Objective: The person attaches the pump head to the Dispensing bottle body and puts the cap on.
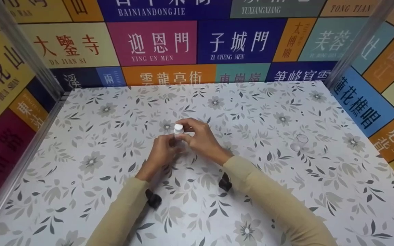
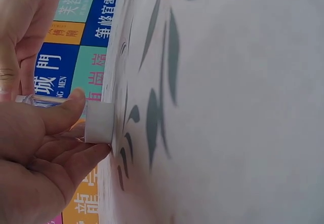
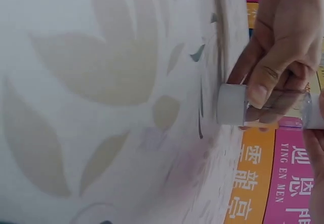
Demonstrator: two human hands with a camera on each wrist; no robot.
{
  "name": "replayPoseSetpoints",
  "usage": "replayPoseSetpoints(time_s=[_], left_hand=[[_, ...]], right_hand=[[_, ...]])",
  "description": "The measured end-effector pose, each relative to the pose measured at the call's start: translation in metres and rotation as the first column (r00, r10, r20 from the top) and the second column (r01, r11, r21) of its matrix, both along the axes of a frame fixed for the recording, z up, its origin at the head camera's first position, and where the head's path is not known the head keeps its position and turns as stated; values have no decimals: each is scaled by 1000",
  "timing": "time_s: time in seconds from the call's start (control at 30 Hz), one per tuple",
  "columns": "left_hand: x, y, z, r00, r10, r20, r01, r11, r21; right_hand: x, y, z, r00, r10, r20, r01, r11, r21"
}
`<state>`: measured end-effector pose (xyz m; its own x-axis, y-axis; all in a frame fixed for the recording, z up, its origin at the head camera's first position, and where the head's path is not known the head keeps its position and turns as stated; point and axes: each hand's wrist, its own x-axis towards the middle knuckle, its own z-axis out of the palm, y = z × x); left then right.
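A small clear bottle [image 3: 288,101] with a white base [image 3: 231,105] and a white top [image 1: 179,129] stands upright near the middle of the table. My left hand [image 1: 162,150] grips its clear body, the thumb along the side just above the base in the left wrist view. At the top, my right hand [image 1: 202,138] pinches the white part between thumb and fingers. The base appears to touch the tabletop [image 2: 243,107]. Fingers hide much of the bottle in the head view.
A clear, see-through cap or small cup [image 1: 299,141] lies on the table to the right. Under everything is a white cloth [image 1: 115,198] with grey flowers. Panels with coloured lettering [image 1: 152,42] wall off the back and sides.
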<state>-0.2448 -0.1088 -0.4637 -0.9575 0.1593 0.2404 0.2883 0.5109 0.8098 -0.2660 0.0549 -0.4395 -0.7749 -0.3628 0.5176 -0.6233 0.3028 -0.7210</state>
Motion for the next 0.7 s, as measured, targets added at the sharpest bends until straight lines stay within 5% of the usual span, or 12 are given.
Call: replayPoseSetpoints(time_s=[0.47,0.7], left_hand=[[1,3,0,999,5,32,-5,1000,8],[0,4,2,997,5,82,-8,999,31]], right_hand=[[7,3,3,997,18,80,-15,999,-32],[13,15,6,996,-84,22,82,994,77]])
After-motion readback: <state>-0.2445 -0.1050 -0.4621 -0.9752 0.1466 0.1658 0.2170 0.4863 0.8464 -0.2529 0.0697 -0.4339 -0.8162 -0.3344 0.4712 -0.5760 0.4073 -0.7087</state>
